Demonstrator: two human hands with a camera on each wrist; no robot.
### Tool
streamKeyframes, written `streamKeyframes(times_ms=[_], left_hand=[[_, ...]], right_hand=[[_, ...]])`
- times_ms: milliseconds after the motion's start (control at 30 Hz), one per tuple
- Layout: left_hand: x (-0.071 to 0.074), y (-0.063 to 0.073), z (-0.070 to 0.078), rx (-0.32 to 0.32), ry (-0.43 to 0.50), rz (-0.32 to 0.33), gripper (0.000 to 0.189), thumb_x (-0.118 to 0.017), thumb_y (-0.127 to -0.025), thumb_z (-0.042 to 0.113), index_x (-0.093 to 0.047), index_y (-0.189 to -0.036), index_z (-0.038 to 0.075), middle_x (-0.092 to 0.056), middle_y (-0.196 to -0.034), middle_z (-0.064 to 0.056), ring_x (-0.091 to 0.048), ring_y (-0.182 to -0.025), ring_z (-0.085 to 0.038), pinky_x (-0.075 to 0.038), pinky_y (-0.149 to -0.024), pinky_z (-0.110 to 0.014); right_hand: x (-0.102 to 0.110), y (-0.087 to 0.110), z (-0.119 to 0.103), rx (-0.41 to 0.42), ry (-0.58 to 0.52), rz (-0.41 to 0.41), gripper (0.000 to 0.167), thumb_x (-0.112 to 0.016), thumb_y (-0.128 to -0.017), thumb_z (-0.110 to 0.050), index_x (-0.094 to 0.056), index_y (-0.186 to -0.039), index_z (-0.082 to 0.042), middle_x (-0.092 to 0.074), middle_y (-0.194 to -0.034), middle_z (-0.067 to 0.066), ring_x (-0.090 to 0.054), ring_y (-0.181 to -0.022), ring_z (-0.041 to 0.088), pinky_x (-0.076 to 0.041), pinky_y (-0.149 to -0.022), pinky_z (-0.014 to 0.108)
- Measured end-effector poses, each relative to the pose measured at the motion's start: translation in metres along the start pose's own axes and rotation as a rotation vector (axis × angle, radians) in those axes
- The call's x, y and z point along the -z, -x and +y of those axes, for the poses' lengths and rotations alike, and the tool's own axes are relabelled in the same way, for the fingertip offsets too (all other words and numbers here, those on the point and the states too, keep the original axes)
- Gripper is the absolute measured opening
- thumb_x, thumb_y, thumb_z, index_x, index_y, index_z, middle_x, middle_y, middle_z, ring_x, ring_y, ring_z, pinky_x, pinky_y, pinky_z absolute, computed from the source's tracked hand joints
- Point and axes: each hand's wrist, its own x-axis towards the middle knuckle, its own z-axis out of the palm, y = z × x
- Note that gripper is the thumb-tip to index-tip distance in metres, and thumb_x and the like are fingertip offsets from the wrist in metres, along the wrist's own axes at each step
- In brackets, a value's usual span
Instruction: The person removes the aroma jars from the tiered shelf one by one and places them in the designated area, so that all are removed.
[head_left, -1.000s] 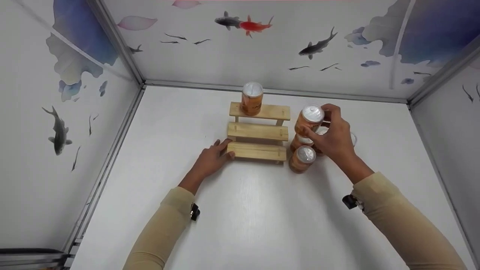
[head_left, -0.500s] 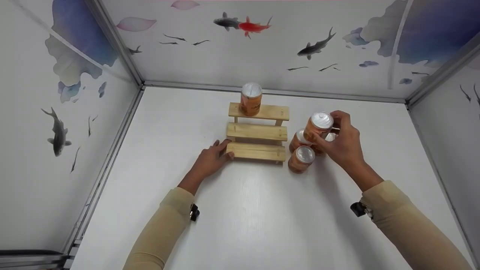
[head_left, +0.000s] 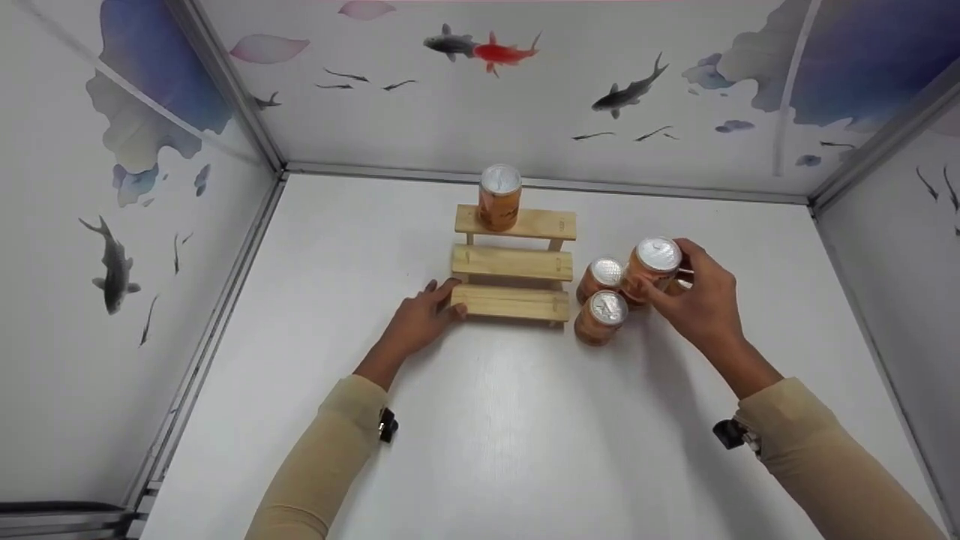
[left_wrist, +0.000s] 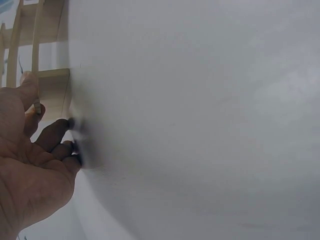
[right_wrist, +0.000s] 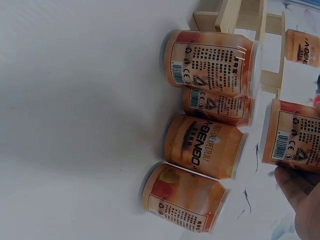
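Note:
A small wooden rack with three steps (head_left: 517, 302) stands on the white table. My left hand (head_left: 416, 324) pinches the left end of its lowest step, the thumb (left_wrist: 26, 92) against the board. One orange can with a silver lid (head_left: 500, 201) stands on the left part of the top step. To the right of the rack, my right hand (head_left: 703, 304) grips another orange can (head_left: 654, 262) by its sides. In the right wrist view this held can (right_wrist: 295, 137) is raised above several standing cans (right_wrist: 205, 147). The hand and held can partly hide them in the head view.
The nearest standing cans, a front one (head_left: 598, 322) and one behind it (head_left: 600, 276), are close to the rack's right side. Fish-patterned panels (head_left: 555, 105) wall the table (head_left: 480, 442) at the back and sides.
My right hand has moved right and toward me with the held can, uncovering more of a standing can behind the front one. The left hand keeps its place on the rack.

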Motion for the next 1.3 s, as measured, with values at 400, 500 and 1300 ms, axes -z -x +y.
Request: streamKeyframes(times_ms=[400, 500, 1300], left_hand=[[0.003, 0.001, 0.006, 0.012, -0.009, -0.013, 0.069, -0.059, -0.11, 0.062, -0.047, -0.169, 0.031, -0.037, -0.174, -0.031, -0.041, -0.158, -0.057, -0.038, -0.128, -0.068], [0.002, 0.0, 0.004, 0.025, -0.001, -0.016, 0.071, -0.059, -0.109, 0.063, -0.046, -0.17, 0.031, -0.036, -0.175, -0.029, -0.039, -0.16, -0.055, -0.034, -0.131, -0.068], [0.001, 0.002, 0.003, 0.033, 0.026, -0.006, 0.073, -0.058, -0.108, 0.066, -0.046, -0.17, 0.029, -0.037, -0.175, -0.029, -0.039, -0.161, -0.054, -0.035, -0.13, -0.067]], right_hand=[[0.007, 0.017, 0.011, -0.009, -0.006, 0.029, 0.07, -0.098, -0.081, -0.005, -0.06, -0.137, 0.01, -0.075, -0.125, 0.028, -0.076, -0.112, 0.043, -0.044, -0.088, -0.002], [0.008, 0.019, 0.013, -0.009, -0.005, 0.028, 0.069, -0.098, -0.081, -0.005, -0.06, -0.136, 0.011, -0.075, -0.124, 0.028, -0.077, -0.111, 0.043, -0.043, -0.087, -0.002], [0.002, 0.042, 0.024, -0.046, -0.028, -0.048, 0.072, -0.1, -0.082, -0.011, -0.059, -0.138, 0.006, -0.074, -0.13, 0.022, -0.075, -0.116, 0.04, -0.045, -0.088, -0.003]])
